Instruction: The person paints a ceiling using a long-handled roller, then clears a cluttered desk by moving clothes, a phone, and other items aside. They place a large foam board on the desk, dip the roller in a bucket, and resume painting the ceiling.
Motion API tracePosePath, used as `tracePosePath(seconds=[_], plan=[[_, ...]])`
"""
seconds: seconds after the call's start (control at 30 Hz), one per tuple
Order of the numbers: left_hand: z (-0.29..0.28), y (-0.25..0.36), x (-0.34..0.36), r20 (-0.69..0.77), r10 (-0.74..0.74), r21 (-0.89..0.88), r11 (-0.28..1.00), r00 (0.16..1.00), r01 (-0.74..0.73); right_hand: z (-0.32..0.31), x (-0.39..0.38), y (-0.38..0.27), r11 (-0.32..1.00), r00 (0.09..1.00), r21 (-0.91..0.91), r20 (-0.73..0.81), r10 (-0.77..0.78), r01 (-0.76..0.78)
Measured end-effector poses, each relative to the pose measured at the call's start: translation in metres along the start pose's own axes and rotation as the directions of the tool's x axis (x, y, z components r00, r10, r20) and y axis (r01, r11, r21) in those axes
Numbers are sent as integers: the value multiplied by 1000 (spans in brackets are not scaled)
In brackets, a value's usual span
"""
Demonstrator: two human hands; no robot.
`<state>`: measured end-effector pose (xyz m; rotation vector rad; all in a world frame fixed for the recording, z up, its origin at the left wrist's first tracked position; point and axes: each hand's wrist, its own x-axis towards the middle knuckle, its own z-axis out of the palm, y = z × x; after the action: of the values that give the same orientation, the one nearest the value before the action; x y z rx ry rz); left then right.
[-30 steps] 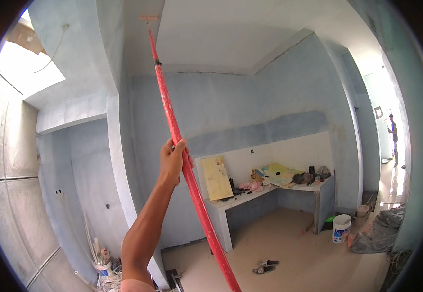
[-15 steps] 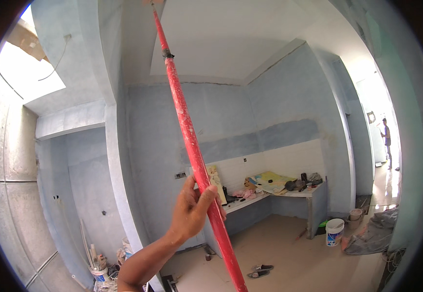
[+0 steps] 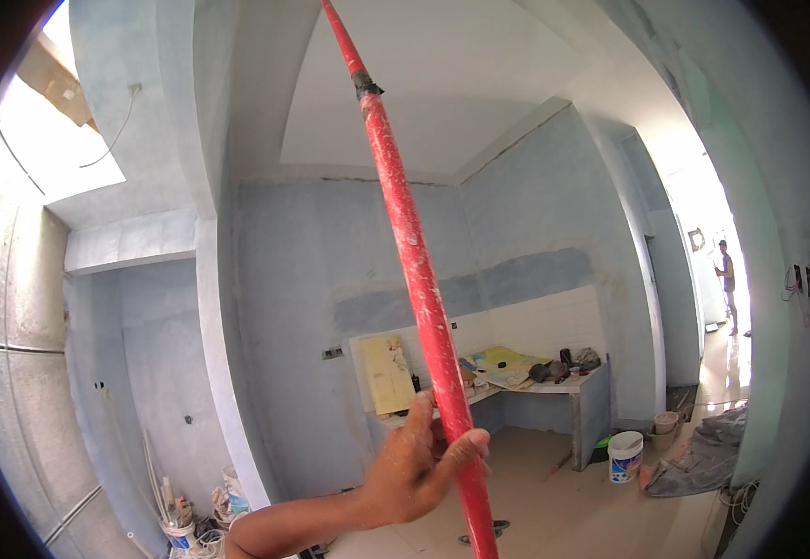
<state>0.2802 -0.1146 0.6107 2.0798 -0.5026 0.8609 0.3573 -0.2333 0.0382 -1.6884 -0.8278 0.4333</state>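
Observation:
A long red extension pole (image 3: 409, 238), speckled with pale paint, slants up across the view toward the ceiling. Black tape (image 3: 366, 86) wraps the joint where its thinner upper section begins. The upper tip lies beyond the top edge, and the lower end runs out at the bottom. My left hand (image 3: 414, 475) grips the pole low down, its thumb across the near side and the index finger pointing up along it. The other fingertips are partly hidden behind the pole. My right hand is out of view.
A tiled counter (image 3: 554, 384) holds clutter, with a yellow sheet (image 3: 384, 374) leaning on the wall. A white bucket (image 3: 625, 458) and grey tarp (image 3: 703, 456) lie at right; sandals (image 3: 484, 534) sit below. Another bucket (image 3: 179, 538) stands lower left. A person (image 3: 726, 275) stands far right.
The pole and my left hand have shifted right and lower in view. The pole's tip has left the top edge. My index finger is now straighter. The room has shifted slightly left.

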Motion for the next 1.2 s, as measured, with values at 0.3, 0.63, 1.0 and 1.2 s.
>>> tracePosePath(seconds=[0.3,0.63,1.0,1.2], plan=[[28,6,-5,119,6,81,997,993,-16,5,-1,35,993,998,111,-31,47,-43],[22,-25,7,93,-93,-4,996,991,94,13,10,52,973,997,227,-71,-23,39],[12,-57,29,-6,-127,-127,984,992,125,-33,6,-13,975,983,217,-164,87,-51],[2,-78,40,-46,-145,-170,976,988,135,-70,-1,-102,939,993,343,-96,63,-26]])
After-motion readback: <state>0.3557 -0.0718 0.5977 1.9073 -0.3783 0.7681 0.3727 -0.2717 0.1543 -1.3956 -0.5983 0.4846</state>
